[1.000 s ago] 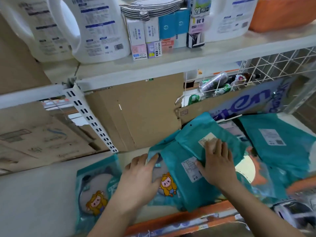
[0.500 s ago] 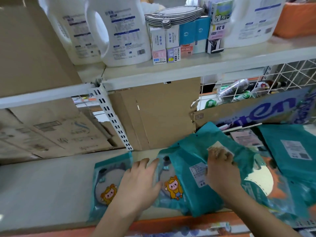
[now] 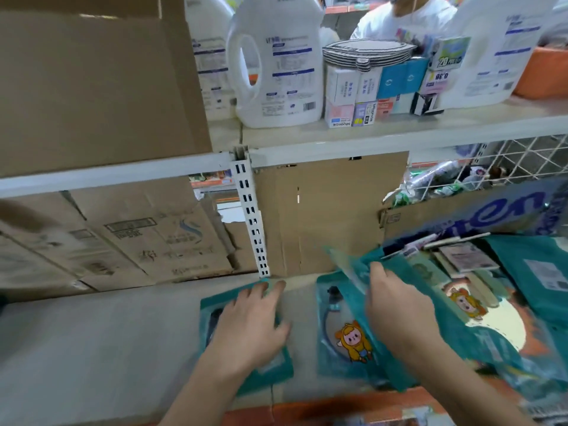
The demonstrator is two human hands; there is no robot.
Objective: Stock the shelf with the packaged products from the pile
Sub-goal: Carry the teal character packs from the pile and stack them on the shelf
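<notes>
A person's left hand (image 3: 249, 327), fingers spread, presses 1 teal packet (image 3: 276, 372) flat on the shelf (image 3: 92, 348) to seat it. The right hand (image 3: 399, 312) apparently pinches the edge of a 2nd packet (image 3: 345, 265), to draw it from the pile (image 3: 498, 339) at right.

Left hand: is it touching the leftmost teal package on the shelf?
Touching. Head view shows the left hand lying flat, fingers straight, on the leftmost teal package, covering its middle.

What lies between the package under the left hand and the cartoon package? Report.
Head view: only bare shelf separates the left package from the cartoon package.
</notes>
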